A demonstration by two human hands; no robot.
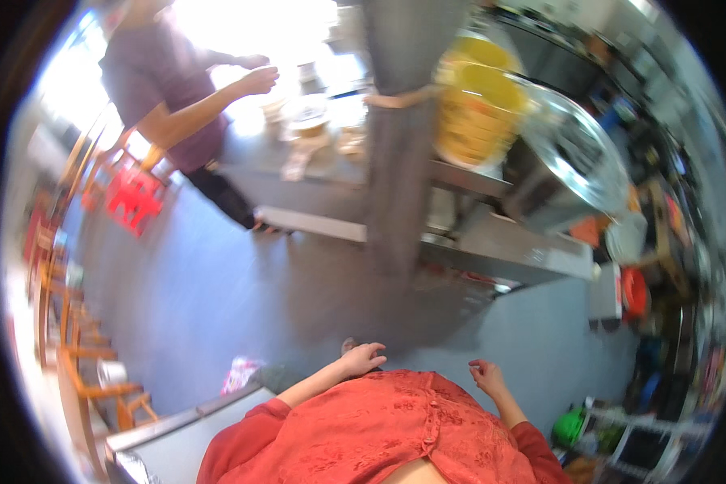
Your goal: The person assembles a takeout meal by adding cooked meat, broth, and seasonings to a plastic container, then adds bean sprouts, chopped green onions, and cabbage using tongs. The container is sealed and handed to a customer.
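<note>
My left hand (365,358) hangs in front of my body over the grey floor (298,323). Its fingers are loosely bent, and nothing is in them. On the other side, my right hand (486,376) also hangs free, fingers slightly curled and apart, with no object seen in it. Neither hand touches anything. Ahead of both stands a grey pillar (399,161) beside a metal table (331,165). Right of the pillar are a yellow bucket (480,113) and a large shiny metal pot (532,181).
Another person (165,89) stands at the table, far left, hands raised over it. A red plastic stool (135,198) is behind them. Wooden chairs (97,355) line the left side. A pale-topped cabinet (194,440) is by my left arm. Shelves with a green item (569,426) stand at right.
</note>
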